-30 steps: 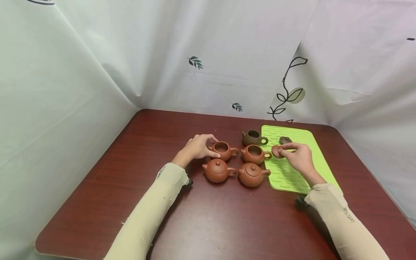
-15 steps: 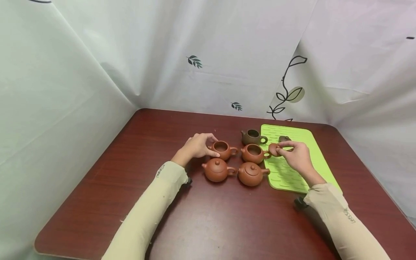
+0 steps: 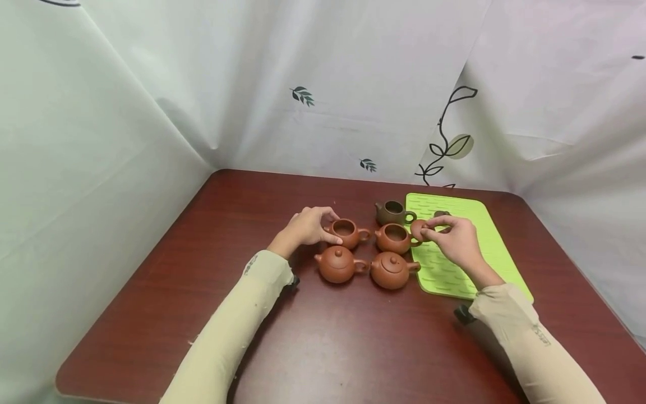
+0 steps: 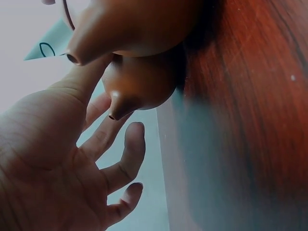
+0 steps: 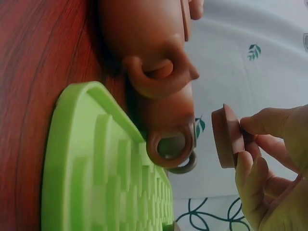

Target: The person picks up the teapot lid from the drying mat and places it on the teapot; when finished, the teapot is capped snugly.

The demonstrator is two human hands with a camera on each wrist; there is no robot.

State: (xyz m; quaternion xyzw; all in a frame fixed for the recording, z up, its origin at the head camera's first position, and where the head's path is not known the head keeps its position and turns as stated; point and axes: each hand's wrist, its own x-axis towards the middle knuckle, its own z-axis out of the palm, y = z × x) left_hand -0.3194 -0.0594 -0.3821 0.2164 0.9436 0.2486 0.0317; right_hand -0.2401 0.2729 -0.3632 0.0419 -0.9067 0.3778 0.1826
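My left hand (image 3: 308,227) holds a reddish-brown clay teapot (image 3: 348,241) without a lid, thumb in front and fingers behind on the spout side. In the left wrist view its outer fingers (image 4: 134,144) curl loosely, off the pot. With thumb and fingers, my right hand (image 3: 458,241) pinches a reddish-brown teapot lid (image 3: 418,229) by its knob. The lid is tilted in the air, beside the handle of a second lidless teapot (image 3: 392,244). In the right wrist view, the lid (image 5: 226,137) is apart from the pots.
Two lidded reddish-brown teapots, one left (image 3: 337,269) and one right (image 3: 390,276), stand in front. Behind is a dark lidless teapot (image 3: 391,215). A green ridged mat (image 3: 444,280) lies right, a dark lid (image 3: 441,214) on it, partly hidden. White curtains surround the table (image 3: 323,348).
My right hand has moved the lid left, from over the mat to beside the second lidless teapot's handle. My left hand stays on its teapot.
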